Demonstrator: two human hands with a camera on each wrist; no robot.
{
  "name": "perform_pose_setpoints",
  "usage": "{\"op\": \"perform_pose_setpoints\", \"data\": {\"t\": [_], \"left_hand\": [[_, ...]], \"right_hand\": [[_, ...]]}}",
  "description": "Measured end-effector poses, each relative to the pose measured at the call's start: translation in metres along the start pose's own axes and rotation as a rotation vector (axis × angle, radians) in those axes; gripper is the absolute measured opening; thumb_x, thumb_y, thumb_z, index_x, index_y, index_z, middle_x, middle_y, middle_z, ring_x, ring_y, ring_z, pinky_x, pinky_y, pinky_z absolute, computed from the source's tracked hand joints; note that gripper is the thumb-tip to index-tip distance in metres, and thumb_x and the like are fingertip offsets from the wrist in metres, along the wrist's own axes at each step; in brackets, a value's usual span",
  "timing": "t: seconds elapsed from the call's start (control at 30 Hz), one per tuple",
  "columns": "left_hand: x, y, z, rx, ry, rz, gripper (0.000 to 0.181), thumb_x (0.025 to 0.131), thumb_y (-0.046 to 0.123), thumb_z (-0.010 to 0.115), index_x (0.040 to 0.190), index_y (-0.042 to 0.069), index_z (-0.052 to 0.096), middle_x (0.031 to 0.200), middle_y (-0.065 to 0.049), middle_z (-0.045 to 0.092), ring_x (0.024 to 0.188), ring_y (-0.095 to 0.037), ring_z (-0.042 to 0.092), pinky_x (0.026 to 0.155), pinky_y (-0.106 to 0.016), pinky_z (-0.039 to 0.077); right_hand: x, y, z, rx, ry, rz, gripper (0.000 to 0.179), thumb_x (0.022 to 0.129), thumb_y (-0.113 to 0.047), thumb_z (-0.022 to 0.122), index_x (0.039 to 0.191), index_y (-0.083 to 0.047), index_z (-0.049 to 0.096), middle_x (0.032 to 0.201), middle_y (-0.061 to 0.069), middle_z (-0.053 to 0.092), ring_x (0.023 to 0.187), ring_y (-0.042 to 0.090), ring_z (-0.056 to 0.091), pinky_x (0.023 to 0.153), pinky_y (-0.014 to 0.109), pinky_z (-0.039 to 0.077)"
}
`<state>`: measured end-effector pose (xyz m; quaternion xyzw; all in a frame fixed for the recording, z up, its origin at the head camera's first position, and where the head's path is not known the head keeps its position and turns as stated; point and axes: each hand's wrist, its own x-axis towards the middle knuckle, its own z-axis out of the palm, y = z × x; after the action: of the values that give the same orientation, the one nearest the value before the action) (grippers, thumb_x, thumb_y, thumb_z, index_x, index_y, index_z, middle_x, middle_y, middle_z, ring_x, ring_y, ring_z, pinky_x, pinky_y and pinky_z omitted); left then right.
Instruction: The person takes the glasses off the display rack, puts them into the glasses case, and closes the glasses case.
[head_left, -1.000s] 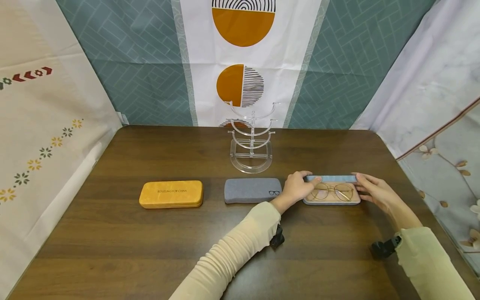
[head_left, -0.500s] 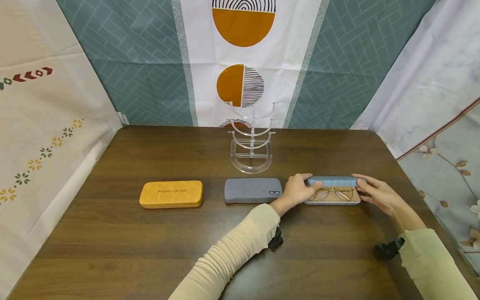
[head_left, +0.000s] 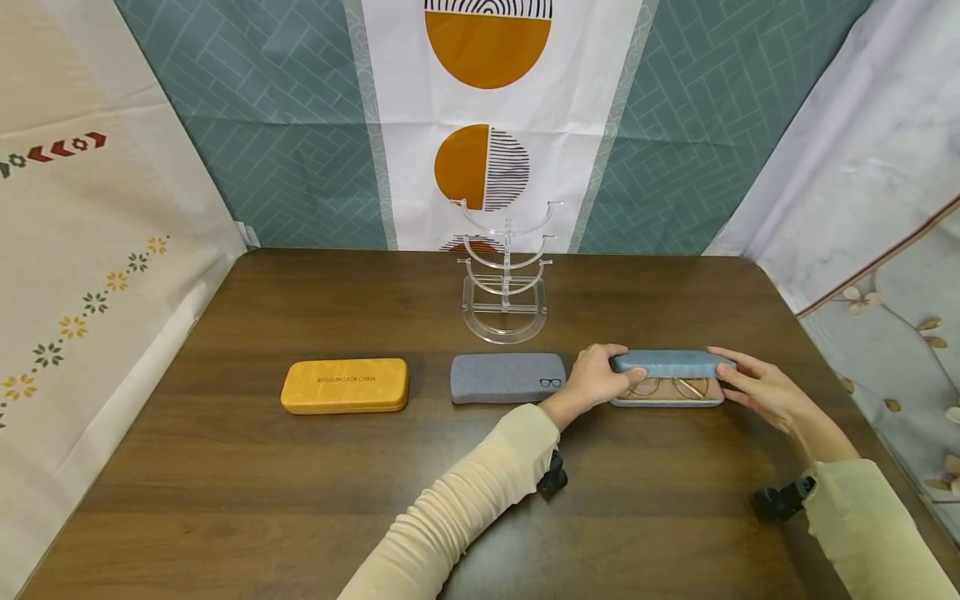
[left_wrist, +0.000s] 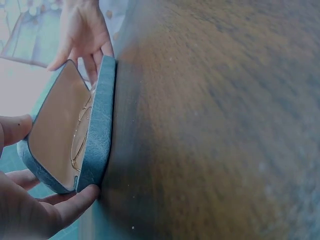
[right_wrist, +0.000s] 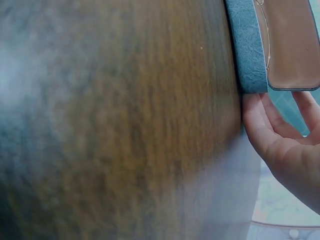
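A blue glasses case (head_left: 667, 364) lies at the right of the table, its lid tilted partway down over the base. Inside, thin-framed eyeglasses (left_wrist: 82, 131) rest on the tan lining, their upper part hidden by the lid in the head view. My left hand (head_left: 594, 377) grips the left end, thumb at the lid's edge and fingers along the end of lid and base. At the opposite end my right hand (head_left: 763, 390) holds the case the same way, thumb on the lid's corner. In the right wrist view, fingers (right_wrist: 257, 117) touch the base's end.
A grey glasses case (head_left: 506, 379) lies shut just left of my left hand. Farther left is a yellow glasses case (head_left: 345, 386), also shut. Behind them stands a clear tiered display stand (head_left: 504, 308) near the back edge of the wooden table (head_left: 300, 500).
The blue case's lid has swung forward and down, covering more of the eyeglasses. Both hands have stayed at its ends, thumbs moving with the lid.
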<state>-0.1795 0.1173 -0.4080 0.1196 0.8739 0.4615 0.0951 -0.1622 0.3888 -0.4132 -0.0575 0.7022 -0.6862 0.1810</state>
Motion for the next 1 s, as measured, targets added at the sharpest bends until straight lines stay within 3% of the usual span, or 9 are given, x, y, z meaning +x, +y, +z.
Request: {"op": "perform_pose_setpoints", "data": {"t": [0.13, 0.2, 0.27, 0.37, 0.4, 0.53, 0.8, 1.0], "left_hand": [[0.0, -0.0007, 0.0012, 0.024, -0.022, 0.019, 0.048, 0.079, 0.033, 0.07, 0.12, 0.009, 0.06, 0.115, -0.005, 0.06, 0.106, -0.015, 0.051, 0.082, -0.018, 0.041], [-0.0009, -0.0017, 0.002, 0.026, -0.043, 0.03, 0.049, 0.08, 0.031, 0.07, 0.122, 0.009, 0.058, 0.117, -0.005, 0.058, 0.108, -0.015, 0.051, 0.083, -0.019, 0.041], [-0.0028, -0.0023, 0.0025, 0.023, -0.06, 0.032, 0.049, 0.08, 0.029, 0.07, 0.123, 0.009, 0.057, 0.119, -0.005, 0.056, 0.11, -0.015, 0.049, 0.085, -0.02, 0.042], [-0.0054, -0.0019, 0.0031, 0.055, -0.084, 0.046, 0.05, 0.081, 0.027, 0.07, 0.125, 0.01, 0.055, 0.125, -0.006, 0.051, 0.116, -0.018, 0.046, 0.089, -0.022, 0.041], [-0.0057, -0.0015, 0.0034, 0.065, -0.084, 0.047, 0.051, 0.08, 0.027, 0.07, 0.126, 0.01, 0.055, 0.126, -0.006, 0.05, 0.117, -0.018, 0.046, 0.089, -0.022, 0.041], [-0.0056, -0.0001, 0.004, 0.104, -0.085, 0.041, 0.053, 0.078, 0.029, 0.072, 0.126, 0.012, 0.055, 0.127, -0.006, 0.049, 0.116, -0.018, 0.046, 0.088, -0.022, 0.041], [-0.003, -0.0023, 0.0024, 0.083, -0.052, 0.016, 0.054, 0.073, 0.024, 0.077, 0.122, 0.014, 0.058, 0.123, -0.003, 0.053, 0.115, -0.019, 0.046, 0.089, -0.022, 0.041], [-0.0026, -0.0024, 0.0022, 0.091, -0.065, 0.002, 0.056, 0.071, 0.022, 0.079, 0.122, 0.014, 0.058, 0.123, -0.006, 0.05, 0.114, -0.02, 0.046, 0.09, -0.025, 0.041]], "right_hand": [[-0.0017, 0.0033, -0.0023, 0.025, -0.01, 0.002, 0.036, 0.094, -0.009, 0.048, 0.127, -0.023, 0.054, 0.109, -0.013, 0.052, 0.095, -0.001, 0.054, 0.077, 0.018, 0.048], [-0.0036, 0.0051, -0.0036, -0.014, 0.002, 0.031, 0.042, 0.094, -0.009, 0.05, 0.133, -0.024, 0.048, 0.13, 0.0, 0.045, 0.109, 0.003, 0.049, 0.078, 0.018, 0.048], [-0.0053, 0.0066, -0.0041, -0.071, 0.018, 0.062, 0.05, 0.093, -0.01, 0.051, 0.14, -0.022, 0.037, 0.147, 0.013, 0.022, 0.127, 0.013, 0.033, 0.08, 0.018, 0.047], [-0.007, 0.0082, -0.0036, -0.187, 0.047, 0.095, 0.06, 0.093, -0.014, 0.052, 0.145, -0.017, 0.023, 0.146, 0.023, -0.012, 0.135, 0.026, -0.001, 0.081, 0.014, 0.045], [-0.0069, 0.0091, -0.0035, -0.202, 0.049, 0.089, 0.06, 0.093, -0.014, 0.052, 0.145, -0.015, 0.022, 0.146, 0.023, -0.011, 0.133, 0.034, -0.006, 0.081, 0.013, 0.044], [-0.007, 0.0091, -0.0038, -0.258, 0.05, 0.084, 0.061, 0.093, -0.012, 0.053, 0.145, -0.011, 0.02, 0.148, 0.02, -0.003, 0.133, 0.036, -0.007, 0.082, 0.008, 0.041], [-0.0024, 0.0017, -0.002, -0.483, 0.071, 0.134, 0.069, 0.088, -0.024, 0.061, 0.144, -0.01, 0.023, 0.146, 0.026, 0.008, 0.131, 0.044, 0.007, 0.083, 0.01, 0.039], [-0.0002, 0.0028, -0.0009, -0.492, 0.079, 0.141, 0.071, 0.086, -0.021, 0.064, 0.144, -0.008, 0.024, 0.144, 0.028, 0.014, 0.129, 0.043, 0.017, 0.076, 0.007, 0.037]]}}
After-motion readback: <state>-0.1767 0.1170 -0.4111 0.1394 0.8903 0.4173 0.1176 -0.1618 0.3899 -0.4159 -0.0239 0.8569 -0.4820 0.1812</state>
